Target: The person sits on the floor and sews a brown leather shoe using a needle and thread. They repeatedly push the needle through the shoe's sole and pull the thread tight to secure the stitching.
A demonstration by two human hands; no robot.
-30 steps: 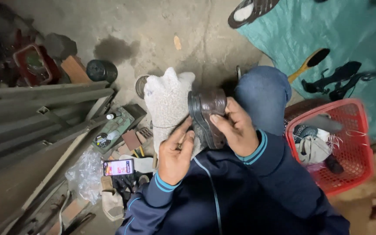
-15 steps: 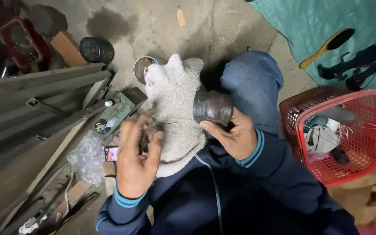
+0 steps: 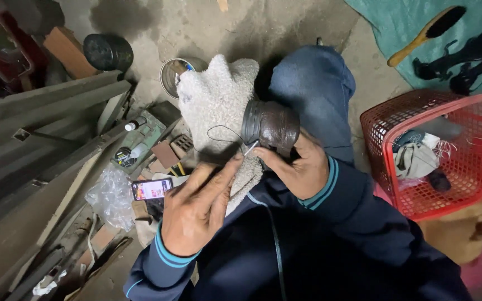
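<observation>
A dark brown leather shoe (image 3: 271,125) rests on a white knitted cloth (image 3: 213,103) spread over my knee. My right hand (image 3: 299,167) grips the shoe from below and the right. My left hand (image 3: 196,214) reaches up from the lower left, its fingertips pinching a thin needle (image 3: 250,147) whose tip touches the shoe's lower edge. A dark thread (image 3: 218,131) loops over the cloth to the left of the shoe.
A red plastic basket (image 3: 464,167) with rags stands at the right. A wooden-handled brush (image 3: 425,30) lies on a teal sheet (image 3: 397,17). At the left are grey planks (image 3: 46,122), a lit phone (image 3: 152,188), a black can (image 3: 107,52), a metal tin (image 3: 171,72) and a clear plastic bag (image 3: 110,195).
My left hand drew away to the left from the shoe, then came back, and now has the needle at the shoe's edge. My right hand kept hold of the shoe.
</observation>
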